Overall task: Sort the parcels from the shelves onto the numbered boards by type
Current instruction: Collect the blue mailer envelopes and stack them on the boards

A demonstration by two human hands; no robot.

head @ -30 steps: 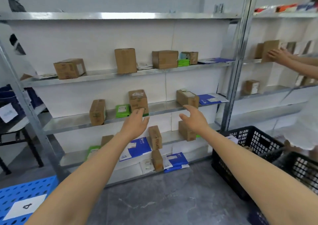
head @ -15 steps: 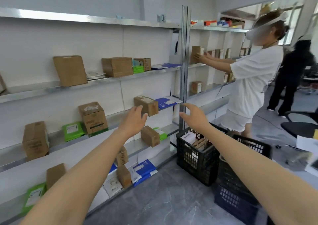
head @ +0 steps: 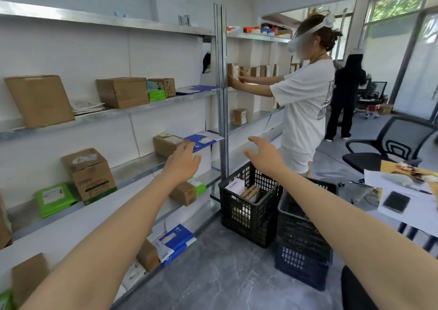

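Both arms stretched toward metal shelves [head: 135, 170]. Left hand [head: 183, 164] flat, fingers [head: 188, 147] straight, slightly spread, holding nothing, in front of brown carton [head: 166, 143] on middle shelf; contact cannot be told. Right hand [head: 266, 155] in air near upright post [head: 221, 84], fingers wide and loose, empty. On shelves, parcels [head: 88, 174] of three kinds: brown cardboard cartons with white labels, flat green packets [head: 54, 198], blue-white envelopes [head: 205, 140]. Black crate [head: 251, 215] on floor at shelf end, some parcels inside.
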